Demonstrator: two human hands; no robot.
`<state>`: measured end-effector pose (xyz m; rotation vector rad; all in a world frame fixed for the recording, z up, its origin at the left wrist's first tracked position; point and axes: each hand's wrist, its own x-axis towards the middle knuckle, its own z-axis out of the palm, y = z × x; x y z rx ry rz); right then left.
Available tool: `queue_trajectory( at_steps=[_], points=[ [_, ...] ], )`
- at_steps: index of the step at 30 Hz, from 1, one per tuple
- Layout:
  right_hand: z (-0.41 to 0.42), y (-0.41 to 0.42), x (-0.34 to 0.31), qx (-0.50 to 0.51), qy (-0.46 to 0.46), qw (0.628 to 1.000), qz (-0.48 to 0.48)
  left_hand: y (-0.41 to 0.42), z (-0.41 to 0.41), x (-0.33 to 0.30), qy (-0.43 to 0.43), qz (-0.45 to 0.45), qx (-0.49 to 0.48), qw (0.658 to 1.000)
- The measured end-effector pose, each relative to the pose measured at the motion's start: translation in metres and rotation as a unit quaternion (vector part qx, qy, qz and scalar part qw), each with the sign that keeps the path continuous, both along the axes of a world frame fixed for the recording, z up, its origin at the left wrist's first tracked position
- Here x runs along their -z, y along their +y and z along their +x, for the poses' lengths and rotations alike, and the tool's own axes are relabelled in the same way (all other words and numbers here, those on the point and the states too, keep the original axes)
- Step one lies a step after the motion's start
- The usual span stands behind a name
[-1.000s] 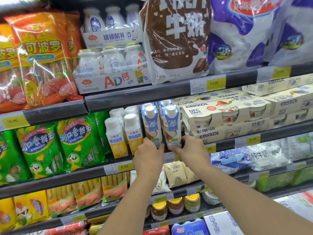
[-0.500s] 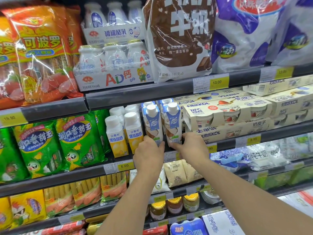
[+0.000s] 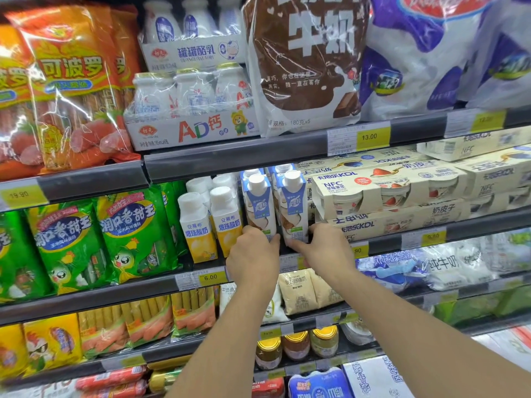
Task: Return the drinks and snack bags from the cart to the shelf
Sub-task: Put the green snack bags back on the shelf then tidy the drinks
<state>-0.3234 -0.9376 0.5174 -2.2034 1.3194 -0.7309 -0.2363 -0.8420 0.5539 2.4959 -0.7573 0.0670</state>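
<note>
Two blue-and-white drink cartons with white caps stand side by side on the middle shelf (image 3: 382, 246). My left hand (image 3: 253, 258) grips the base of the left blue carton (image 3: 258, 206). My right hand (image 3: 326, 248) grips the base of the right blue carton (image 3: 293, 205). Both cartons are upright, with more of the same kind behind them. The cart is out of view.
Yellow-and-white drink cartons (image 3: 198, 228) stand just left of the blue ones. Cream yoghurt multipacks (image 3: 388, 191) sit stacked to the right. Green sausage bags (image 3: 129, 234) fill the shelf's left. Milk bags (image 3: 307, 58) and bottle packs (image 3: 195, 110) sit on the shelf above.
Both hands have stayed on the bases of the two blue cartons, which have slid slightly deeper onto the shelf. The view has shifted a little.
</note>
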Motion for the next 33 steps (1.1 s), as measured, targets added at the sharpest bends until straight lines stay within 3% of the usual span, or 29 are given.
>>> queue_trajectory(
  at_steps=[25,33],
  points=[
    [-0.002,0.004,-0.004,-0.002,-0.007,1.0,0.013,0.006,0.002,0.004,0.023,-0.036,0.02,0.999],
    [-0.007,0.015,-0.004,-0.002,-0.041,0.999,0.021,0.039,0.009,0.012,0.041,-0.081,0.107,0.99]
  ],
)
